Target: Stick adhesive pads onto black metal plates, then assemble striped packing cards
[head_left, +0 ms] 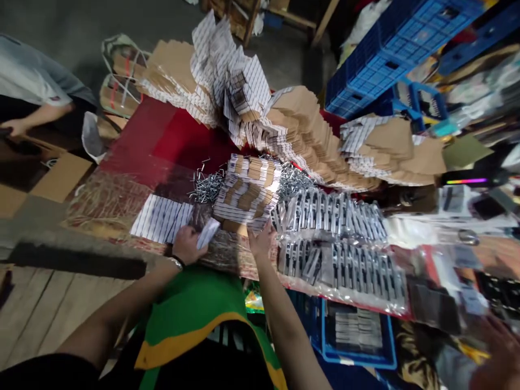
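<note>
What a spread in front of us: a long work table [162,142] under red sheeting and clear plastic, piled nearly end to end! Far beyond the hands and off to the right sits a blue plastic crate [376,67], and below the right hand, a blue tray [357,360] holds more packs. Well out to the left, a co-worker's hand [14,128] hangs below a grey sleeve. Straight ahead of the grip, there's a fanned stack of striped cards [247,189], with heaps of loose silver metal pieces [207,187] just behind it. To the right of the hands lie clear bags of black-and-silver blister packs [333,216].

Now the hands, held apart! The left hand [187,245] is closed around a small white card [208,233], which pokes out toward the right hand [260,241]. Those right fingers [263,230] are up against the near edge of the stack, but whether they're gripping it, I can't tell. Good technique here: a light pinch protects thin card from creasing, and steady support at that edge keeps the fan from sliding.
</note>
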Tool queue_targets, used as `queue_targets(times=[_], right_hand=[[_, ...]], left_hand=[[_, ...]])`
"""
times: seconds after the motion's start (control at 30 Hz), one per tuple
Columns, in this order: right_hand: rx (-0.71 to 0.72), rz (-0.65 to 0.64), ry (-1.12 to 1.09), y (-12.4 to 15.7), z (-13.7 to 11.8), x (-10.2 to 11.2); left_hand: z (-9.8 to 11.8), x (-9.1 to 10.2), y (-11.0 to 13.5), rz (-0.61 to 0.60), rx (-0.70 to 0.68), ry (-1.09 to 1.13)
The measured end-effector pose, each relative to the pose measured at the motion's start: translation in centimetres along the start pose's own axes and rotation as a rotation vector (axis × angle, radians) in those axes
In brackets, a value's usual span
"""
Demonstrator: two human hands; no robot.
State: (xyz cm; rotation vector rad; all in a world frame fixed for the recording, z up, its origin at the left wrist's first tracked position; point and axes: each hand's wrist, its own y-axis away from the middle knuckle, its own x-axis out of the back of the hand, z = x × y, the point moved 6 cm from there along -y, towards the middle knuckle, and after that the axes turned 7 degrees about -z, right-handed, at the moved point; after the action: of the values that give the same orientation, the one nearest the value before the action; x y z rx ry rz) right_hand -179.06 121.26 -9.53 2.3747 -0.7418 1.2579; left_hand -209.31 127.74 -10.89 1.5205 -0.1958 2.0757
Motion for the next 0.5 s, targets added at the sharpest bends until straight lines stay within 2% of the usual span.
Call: queue_targets(times=[0.07, 0.13, 0.27, 0.33, 0.4, 0.5], right_hand=[[-0.064, -0.036, 0.012, -1.0, -0.6, -0.8], [-0.117, -0.054, 0.032, -1.3, -0.8, -1.4], [-0.105, -0.062, 0.106, -1.2, -0.5, -0.9], [-0.056, -0.09, 0.157, -1.1, -0.5, -0.2], [-0.001, -0.119, 0.198, -1.0, -0.5, 0.5], [0.033, -0.113, 0.222, -0.7, -0.3, 1.6]], left_hand=[[-3.2, 1.3, 0.0, 0.171, 0.236, 0.006], [-4.3, 1.6, -0.8, 0.231, 0.334, -0.001], [-4.1, 0.6, -3.4, 0.065, 0.347, 0.006], [-5.2, 1.0, -3.7, 0.015, 0.385, 0.008], [-7.7, 2.3, -3.4, 0.012, 0.419, -0.018], [-13.1, 5.1, -2.7, 0.042, 0.404, -0.071]])
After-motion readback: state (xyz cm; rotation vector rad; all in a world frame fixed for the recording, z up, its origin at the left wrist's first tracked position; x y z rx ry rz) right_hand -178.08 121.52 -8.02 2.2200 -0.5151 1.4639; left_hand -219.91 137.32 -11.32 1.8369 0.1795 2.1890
